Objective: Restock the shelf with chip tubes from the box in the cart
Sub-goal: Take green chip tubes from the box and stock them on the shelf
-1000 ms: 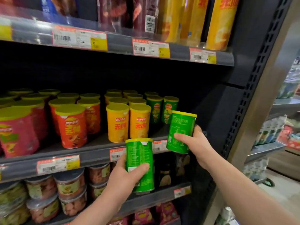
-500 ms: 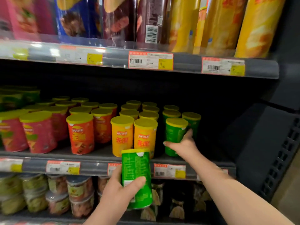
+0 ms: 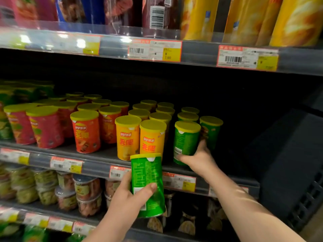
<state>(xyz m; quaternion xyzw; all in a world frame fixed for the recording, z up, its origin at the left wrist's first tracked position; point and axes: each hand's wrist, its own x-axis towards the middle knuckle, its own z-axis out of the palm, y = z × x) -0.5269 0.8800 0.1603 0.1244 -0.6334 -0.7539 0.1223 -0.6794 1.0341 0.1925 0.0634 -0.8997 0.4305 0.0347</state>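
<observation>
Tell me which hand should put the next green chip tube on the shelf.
Left. The left hand grips a green chip tube in front of the shelf edge, ready to lift in. The right hand is occupied, wrapped round the front green tube standing on the shelf.

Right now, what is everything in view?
Held green tube: one, green, before middle shelf edge.
Shelf green tube: one, green, middle shelf front, right.
Other green tubes: several, green, behind, beside it.
Yellow tubes: several, yellow, middle shelf centre.
Red tubes: several, red, pink, middle shelf left.
Tall tubes: several, yellow, dark, top shelf.
Tubs: several, clear, lower shelf.
Price tags: many, white, shelf edges.
Left grip: holds held green tube.
Right grip: holds shelf green tube.
</observation>
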